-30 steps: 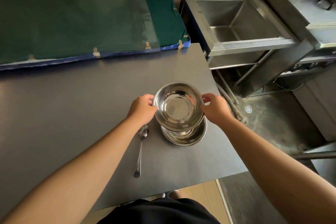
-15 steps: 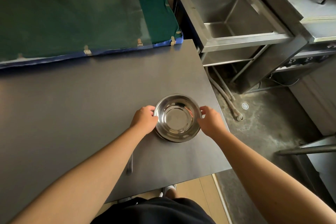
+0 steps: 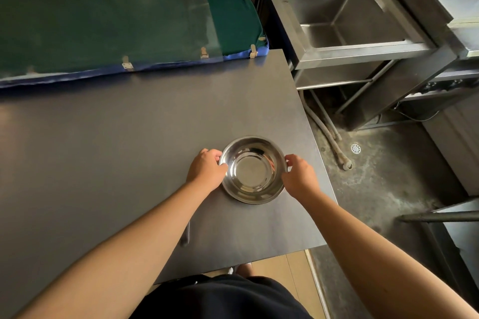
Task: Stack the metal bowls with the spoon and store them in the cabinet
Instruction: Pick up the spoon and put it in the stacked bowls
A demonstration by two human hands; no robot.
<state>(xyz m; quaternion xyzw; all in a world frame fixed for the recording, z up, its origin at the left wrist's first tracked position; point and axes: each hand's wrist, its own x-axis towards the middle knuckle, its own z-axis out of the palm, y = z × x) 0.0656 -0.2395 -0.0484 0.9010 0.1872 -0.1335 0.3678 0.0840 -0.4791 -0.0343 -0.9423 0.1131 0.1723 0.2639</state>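
Observation:
Two shiny metal bowls sit nested as one stack on the dark grey table, near its right edge. My left hand grips the stack's left rim and my right hand grips its right rim. The lower bowl shows only as a thin rim under the upper one. The metal spoon lies on the table below my left forearm, which hides all but part of its handle.
A green padded board with a blue edge lies along the table's far side. A steel sink unit stands to the right beyond the table. The concrete floor with pipes and a drain lies beside the table's right edge.
The upper bowl came down from above the lower bowl and now sits nested in it. Both hands stay on the rim. My left forearm now covers most of the spoon.

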